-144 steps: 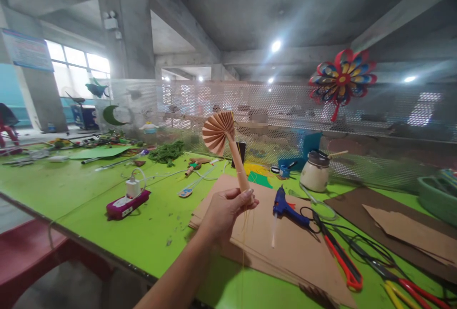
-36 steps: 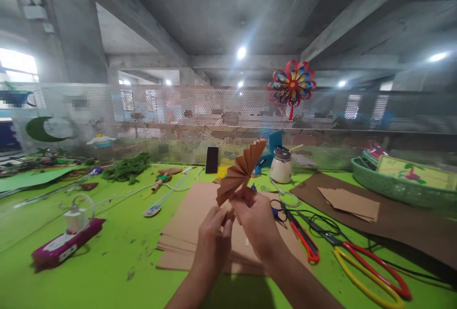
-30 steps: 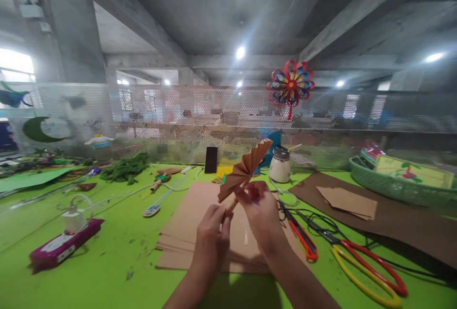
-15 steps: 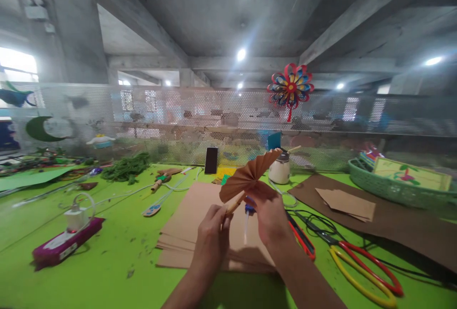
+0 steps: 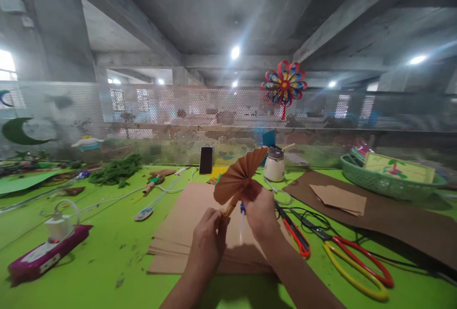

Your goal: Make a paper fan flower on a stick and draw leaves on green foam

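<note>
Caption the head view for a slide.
Left hand and right hand hold a pleated paper fan over stacked cardboard.

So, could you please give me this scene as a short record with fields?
Left hand: pinches the stick of the paper fan
Right hand: grips the fan at its base
Under the hands: stack of brown card sheets
To the right: red scissors, red-and-yellow scissors
Surface: green table
Behind: white jar, black phone

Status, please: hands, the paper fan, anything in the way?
Left hand grips stick. Right hand pinches pleated fan at base. Red scissors lie close by, right.
</note>
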A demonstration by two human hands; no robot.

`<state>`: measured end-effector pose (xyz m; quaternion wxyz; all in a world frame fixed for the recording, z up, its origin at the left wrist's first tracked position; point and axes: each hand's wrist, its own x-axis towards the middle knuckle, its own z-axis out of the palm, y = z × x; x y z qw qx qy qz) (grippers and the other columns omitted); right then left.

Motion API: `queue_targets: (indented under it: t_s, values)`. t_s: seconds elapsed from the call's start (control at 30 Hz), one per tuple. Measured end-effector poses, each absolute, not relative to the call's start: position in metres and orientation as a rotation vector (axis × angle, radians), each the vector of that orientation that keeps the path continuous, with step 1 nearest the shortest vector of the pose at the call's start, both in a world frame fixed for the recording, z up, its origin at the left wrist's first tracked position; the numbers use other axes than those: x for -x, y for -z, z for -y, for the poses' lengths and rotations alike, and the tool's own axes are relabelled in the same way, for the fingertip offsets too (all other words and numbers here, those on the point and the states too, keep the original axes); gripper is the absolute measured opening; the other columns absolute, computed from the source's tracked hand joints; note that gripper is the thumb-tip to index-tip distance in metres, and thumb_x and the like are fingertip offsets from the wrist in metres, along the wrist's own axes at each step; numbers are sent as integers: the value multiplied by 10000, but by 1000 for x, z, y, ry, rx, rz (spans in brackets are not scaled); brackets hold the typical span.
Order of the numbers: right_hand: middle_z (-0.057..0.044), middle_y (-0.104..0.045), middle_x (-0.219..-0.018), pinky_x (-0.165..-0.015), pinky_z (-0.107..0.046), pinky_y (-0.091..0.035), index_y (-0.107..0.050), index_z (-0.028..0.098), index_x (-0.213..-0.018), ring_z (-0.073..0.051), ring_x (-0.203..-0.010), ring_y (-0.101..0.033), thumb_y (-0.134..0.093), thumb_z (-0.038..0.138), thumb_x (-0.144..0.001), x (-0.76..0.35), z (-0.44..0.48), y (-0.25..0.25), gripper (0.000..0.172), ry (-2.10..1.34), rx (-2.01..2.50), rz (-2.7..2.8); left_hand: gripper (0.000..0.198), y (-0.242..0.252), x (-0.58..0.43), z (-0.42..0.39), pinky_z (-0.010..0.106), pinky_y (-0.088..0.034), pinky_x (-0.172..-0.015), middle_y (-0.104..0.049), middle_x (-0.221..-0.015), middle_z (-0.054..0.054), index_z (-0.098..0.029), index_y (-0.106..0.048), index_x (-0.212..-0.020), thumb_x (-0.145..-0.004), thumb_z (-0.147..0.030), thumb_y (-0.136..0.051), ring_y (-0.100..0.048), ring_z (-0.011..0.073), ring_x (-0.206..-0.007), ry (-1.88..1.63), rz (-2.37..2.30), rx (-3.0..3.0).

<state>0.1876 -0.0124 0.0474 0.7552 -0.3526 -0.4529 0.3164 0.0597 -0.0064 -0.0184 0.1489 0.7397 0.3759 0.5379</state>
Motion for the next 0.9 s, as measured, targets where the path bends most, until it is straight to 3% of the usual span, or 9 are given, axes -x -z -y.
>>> queue_targets:
  t_s: [0.1, 0.23, 0.33, 0.53, 0.7, 0.9]
  values:
    - [-40, -700, -734, -700, -311, -498, -668, 175, -795, -209, -758, -633, -732, 326, -692, -188, 17, -49, 193, -713, 792, 1053, 177, 17, -58, 4, 259, -421, -581, -539, -688, 24, -178, -641, -730, -828, -304, -565, -524, 162, -616, -1424, -1036, -2023]
    - [-71, -727, -879, -732, -315, -497, -693, 158, -940, -218, -831, -645, -761, 330, -681, -201, 23, -61, 318, -730, 799, 1103, 229, 10, -58, 5, 265, -469, -573, -564, -653, 24, -154, -636, -683, -790, -355, -608, -578, 172, -606, -1183, -900, -1862]
    - [-66, -721, -886, -667, -289, -488, -695, 156, -991, -201, -811, -641, -742, 395, -707, -220, 19, -79, 374, -737, 786, 1103, 299, 3, -57, 9, 274, -472, -582, -601, -626, 34, -131, -647, -679, -747, -422, -659, -578, 167, -580, -998, -781, -1756]
    - [13, -609, -549, -456, -227, -364, -673, 135, -666, -94, -481, -491, -786, 410, -629, -243, 10, -105, 299, -763, 739, 1134, 366, -4, -57, 20, 269, -455, -635, -602, -631, 28, -110, -654, -741, -707, -463, -745, -544, 136, -596, -817, -633, -1606]
    - [15, -627, -579, -421, -234, -421, -643, 154, -718, -108, -457, -532, -784, 428, -622, -235, 9, -94, 322, -825, 726, 1126, 503, 0, -63, 25, 264, -454, -608, -613, -785, 35, -129, -608, -979, -710, -534, -737, -554, 138, -649, -806, -582, -1521]
    - [21, -604, -516, -391, -221, -404, -632, 149, -668, -103, -428, -510, -799, 422, -615, -234, 2, -83, 324, -814, 759, 1128, 480, 2, -66, 25, 234, -405, -559, -601, -744, 24, -149, -536, -894, -808, -616, -608, -530, 115, -603, -838, -629, -1561]
